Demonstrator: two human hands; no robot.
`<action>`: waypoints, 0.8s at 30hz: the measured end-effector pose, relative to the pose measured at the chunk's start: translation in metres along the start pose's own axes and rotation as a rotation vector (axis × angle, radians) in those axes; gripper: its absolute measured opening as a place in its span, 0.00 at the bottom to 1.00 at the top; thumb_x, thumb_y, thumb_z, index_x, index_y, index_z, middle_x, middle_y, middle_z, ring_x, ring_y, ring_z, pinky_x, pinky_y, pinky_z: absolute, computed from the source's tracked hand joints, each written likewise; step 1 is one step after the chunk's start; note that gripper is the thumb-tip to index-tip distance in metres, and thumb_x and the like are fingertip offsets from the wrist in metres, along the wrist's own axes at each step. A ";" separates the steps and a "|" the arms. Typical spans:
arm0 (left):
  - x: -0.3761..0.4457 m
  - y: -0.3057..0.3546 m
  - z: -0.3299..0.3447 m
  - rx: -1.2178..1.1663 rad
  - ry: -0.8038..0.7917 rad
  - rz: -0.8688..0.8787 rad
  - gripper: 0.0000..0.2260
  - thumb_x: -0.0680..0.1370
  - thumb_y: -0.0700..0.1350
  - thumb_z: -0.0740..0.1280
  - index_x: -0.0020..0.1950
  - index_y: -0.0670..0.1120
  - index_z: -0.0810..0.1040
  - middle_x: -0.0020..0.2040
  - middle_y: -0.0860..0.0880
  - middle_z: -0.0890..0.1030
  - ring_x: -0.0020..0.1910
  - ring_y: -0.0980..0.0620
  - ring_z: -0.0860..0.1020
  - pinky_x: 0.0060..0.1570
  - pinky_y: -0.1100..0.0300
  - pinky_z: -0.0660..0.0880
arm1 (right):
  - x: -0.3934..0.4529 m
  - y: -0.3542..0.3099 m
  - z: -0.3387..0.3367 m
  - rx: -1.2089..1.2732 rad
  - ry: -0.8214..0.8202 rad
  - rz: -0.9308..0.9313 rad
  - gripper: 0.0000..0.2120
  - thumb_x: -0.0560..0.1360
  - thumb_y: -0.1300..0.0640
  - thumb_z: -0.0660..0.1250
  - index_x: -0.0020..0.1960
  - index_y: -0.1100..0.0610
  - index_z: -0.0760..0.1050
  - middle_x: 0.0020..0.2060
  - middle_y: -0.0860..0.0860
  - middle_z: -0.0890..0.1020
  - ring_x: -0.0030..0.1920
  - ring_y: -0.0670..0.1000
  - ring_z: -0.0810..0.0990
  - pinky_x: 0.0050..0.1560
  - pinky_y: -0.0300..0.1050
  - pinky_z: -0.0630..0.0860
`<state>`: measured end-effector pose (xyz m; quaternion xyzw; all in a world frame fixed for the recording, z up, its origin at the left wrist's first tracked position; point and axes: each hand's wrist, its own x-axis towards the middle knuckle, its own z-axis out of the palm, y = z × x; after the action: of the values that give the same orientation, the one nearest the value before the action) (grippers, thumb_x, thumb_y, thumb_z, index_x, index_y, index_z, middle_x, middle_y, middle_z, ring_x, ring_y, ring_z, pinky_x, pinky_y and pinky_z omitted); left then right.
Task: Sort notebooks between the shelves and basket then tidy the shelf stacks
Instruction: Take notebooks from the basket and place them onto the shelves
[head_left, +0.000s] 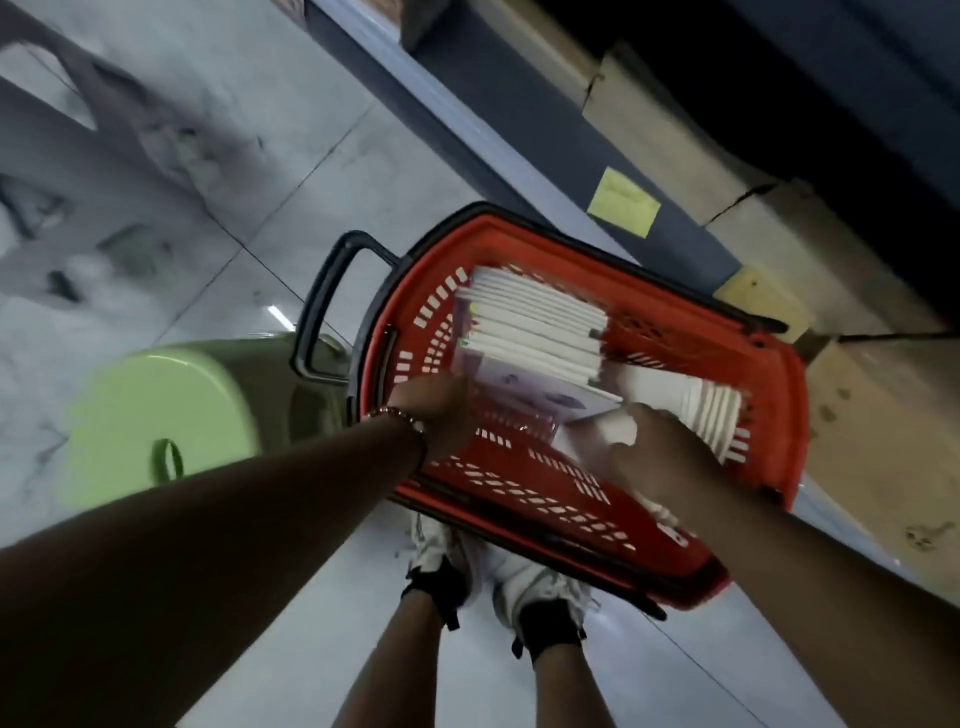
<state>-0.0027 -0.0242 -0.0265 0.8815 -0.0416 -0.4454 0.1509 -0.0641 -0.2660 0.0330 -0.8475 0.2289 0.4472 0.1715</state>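
Both hands reach down into the red basket (519, 499), which sits on the floor just ahead of the person's shoes (524, 577). The left hand (441, 415) curls against the near-left edge of a pale-covered notebook (540, 395) and seems to hold it, though motion blur hides the fingers. The right hand (660, 457) lies over a second batch of white notebooks (711, 415) at the right of the basket, with something white under its fingers; whether it grips or only rests there I cannot tell.

Beyond the left hand, a row of notebooks (535, 327) stands on edge, spines up, leaning toward the covered one.

The likeliest trouble is that standing row. It leans on what the left hand holds, so pulling that notebook away could let the row topple flat and mix with the batch under the right hand, undoing the sorting. A one-edge hold on a thin notebook may also let it sag, fan open or slip. The basket is light, so a sideways tug could drag it along the floor toward the green stool (171, 410) to the left of the left arm. The shelf edge (519, 171) runs beyond both hands.
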 end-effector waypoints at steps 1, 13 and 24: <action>0.014 0.004 0.007 0.041 0.040 0.024 0.13 0.83 0.49 0.57 0.65 0.47 0.71 0.58 0.47 0.80 0.54 0.48 0.79 0.44 0.60 0.70 | 0.015 0.000 0.008 -0.013 0.015 -0.002 0.31 0.76 0.45 0.64 0.75 0.56 0.63 0.68 0.59 0.73 0.64 0.60 0.76 0.60 0.51 0.75; 0.073 0.001 0.065 -0.243 0.139 0.102 0.14 0.78 0.49 0.66 0.63 0.49 0.73 0.53 0.55 0.79 0.51 0.53 0.80 0.37 0.66 0.72 | 0.083 0.015 0.050 -0.077 0.324 -0.188 0.05 0.79 0.55 0.65 0.52 0.54 0.78 0.45 0.55 0.83 0.47 0.60 0.80 0.41 0.45 0.68; -0.043 0.045 -0.025 -0.950 0.011 0.260 0.19 0.78 0.36 0.70 0.63 0.54 0.71 0.51 0.56 0.84 0.51 0.54 0.83 0.46 0.59 0.79 | -0.060 0.004 -0.098 0.657 0.237 -0.458 0.04 0.80 0.55 0.67 0.50 0.50 0.81 0.42 0.46 0.86 0.42 0.43 0.84 0.44 0.37 0.78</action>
<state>-0.0055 -0.0524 0.0345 0.7051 0.0573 -0.3880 0.5908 -0.0289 -0.3035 0.1360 -0.8224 0.1829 0.2003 0.5001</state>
